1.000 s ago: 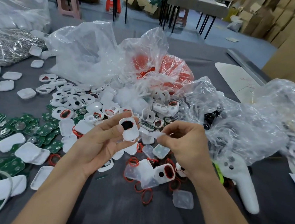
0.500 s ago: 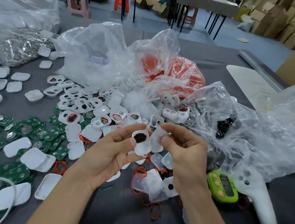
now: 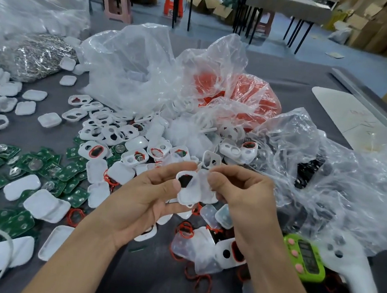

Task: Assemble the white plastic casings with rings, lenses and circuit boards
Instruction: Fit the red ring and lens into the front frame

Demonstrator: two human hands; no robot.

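My left hand (image 3: 144,197) grips a white plastic casing (image 3: 188,190) with a dark round opening, thumb on its left edge. Close against it on the right, my right hand (image 3: 242,195) pinches a small clear lens piece (image 3: 205,175) at the casing's upper right edge. Below the hands lie red rings (image 3: 186,230), clear lenses (image 3: 209,214) and one casing with a red ring fitted (image 3: 230,254). Green circuit boards (image 3: 28,166) spread at the left among white casing halves (image 3: 43,204). More open casings (image 3: 114,132) are heaped behind.
Crumpled clear bags (image 3: 134,67) stand behind the pile, one holding red rings (image 3: 253,100); another bag (image 3: 342,187) lies at the right. A green timer (image 3: 305,258) and a white controller (image 3: 355,282) lie at the lower right. A bag of metal clips (image 3: 36,56) is far left.
My hands came together: the right hand brought the clear lens piece up against the casing held in the left. The view shifted, bringing the green timer into sight.
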